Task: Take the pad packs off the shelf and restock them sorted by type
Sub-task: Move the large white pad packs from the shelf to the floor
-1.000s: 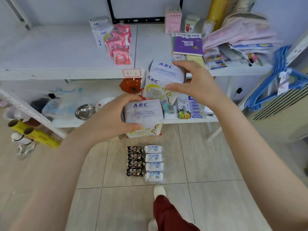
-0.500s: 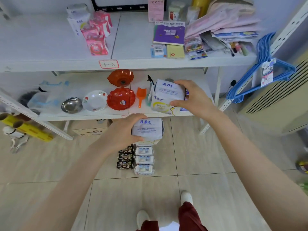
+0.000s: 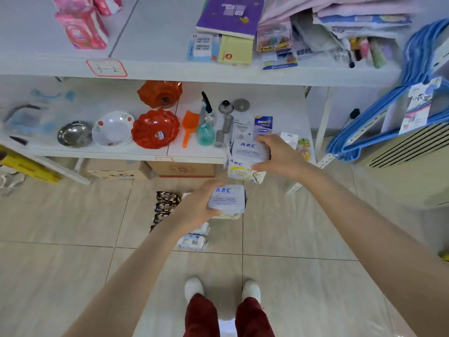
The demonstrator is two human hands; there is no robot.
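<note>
My left hand (image 3: 196, 203) grips a white ABC pad pack (image 3: 227, 199) low over the tiled floor. My right hand (image 3: 279, 156) holds two more white ABC pad packs (image 3: 245, 161) stacked together, in front of the lower shelf's edge. On the floor below lie a column of dark small packs (image 3: 166, 205) and, beside it, a column of white-and-blue packs (image 3: 193, 240), partly hidden by my left arm. Pink pad packs (image 3: 82, 27) stand on the upper shelf (image 3: 158, 69) at the top left.
The lower shelf (image 3: 102, 152) carries a steel bowl (image 3: 73, 136), a white plate (image 3: 113, 128), red dishes (image 3: 155, 128), an orange scoop and a spray bottle (image 3: 205, 127). Notebooks and stationery crowd the upper shelf right. Blue hangers (image 3: 388, 122) hang at right. Cardboard boxes (image 3: 179, 170) sit under the shelf.
Both hands have come down from the upper shelf with their ABC packs, toward the floor. The view has tilted down and my feet show now.
</note>
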